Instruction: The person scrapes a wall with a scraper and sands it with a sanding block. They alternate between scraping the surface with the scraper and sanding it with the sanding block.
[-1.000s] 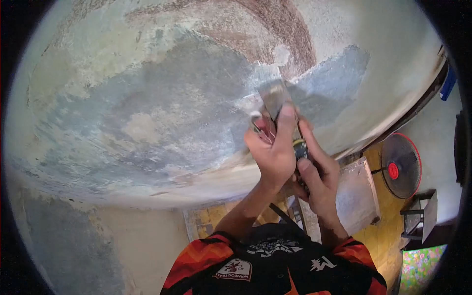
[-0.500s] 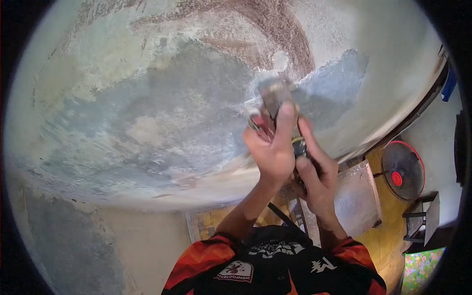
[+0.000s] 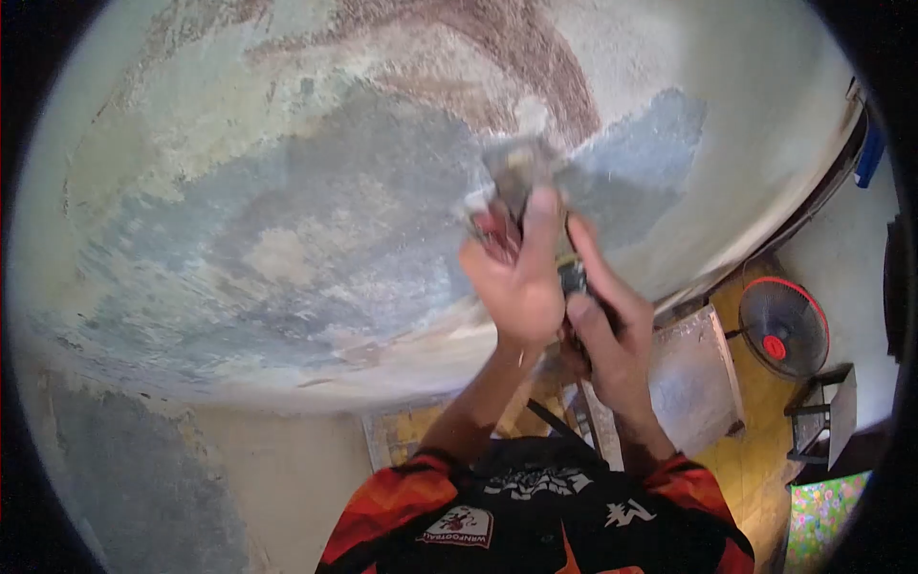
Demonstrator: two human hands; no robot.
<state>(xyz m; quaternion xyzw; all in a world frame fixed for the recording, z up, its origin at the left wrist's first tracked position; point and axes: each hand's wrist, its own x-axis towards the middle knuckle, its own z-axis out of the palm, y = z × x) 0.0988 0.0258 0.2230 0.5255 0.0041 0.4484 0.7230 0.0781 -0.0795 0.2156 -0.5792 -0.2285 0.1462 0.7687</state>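
Both hands are closed together around a scraper (image 3: 519, 172), its flat metal blade blurred and right at the flaking wall (image 3: 373, 182). My left hand (image 3: 521, 287) grips close behind the blade, thumb pressed along it. Something reddish (image 3: 492, 230) shows between its fingers. Lower down, my right hand (image 3: 612, 330) wraps the dark handle (image 3: 572, 275), which has a yellowish band. The blade overlaps the border between a grey-blue bare patch and a pale, brown-streaked coat of paint, just below a small white spot (image 3: 532, 113).
To the right, a red-rimmed fan (image 3: 784, 328) stands above the yellowish floor (image 3: 755, 478), with a dark-framed stool (image 3: 824, 421) below it. A pale board (image 3: 690, 383) leans behind my right forearm. Flowered cloth (image 3: 827, 517) lies at lower right.
The scraper and both hands have shifted slightly up and left in view. The wall has also slid a little left, and the grip looks the same.
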